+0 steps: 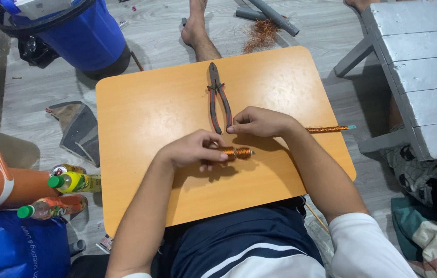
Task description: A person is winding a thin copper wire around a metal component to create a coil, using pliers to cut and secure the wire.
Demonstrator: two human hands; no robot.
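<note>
1. You are sitting at a small orange table [146, 108] with both forearms resting across it.
2. Your left hand [190, 149] is curling closed around one end of a copper wire coil [236, 153]; the fingers are wrapping the left end while the wound part is sticking out to the right of the fist.
3. The copper wire coil is lying just above the table surface, near the table's middle and slightly toward your body.
4. Your right hand [259, 122] is pinching its fingertips together just above the coil; whatever strand it is gripping is too fine to make out.
5. A pair of pliers [217, 100] with dark, red-edged handles is lying flat on the table, jaws pointing away from you, handle ends just beside your right fingertips.
6. A long wire-wrapped rod [329, 128] is lying behind your right wrist, overhanging the table's right edge.
7. On the floor to your left, an orange jug [2, 188] and two green-capped bottles [66, 193] are lying side by side; a blue bucket [87, 36] is standing beyond them.
8. A loose tangle of copper wire [260, 35] is lying on the floor past the table, near another person's bare foot [195, 25].
</note>
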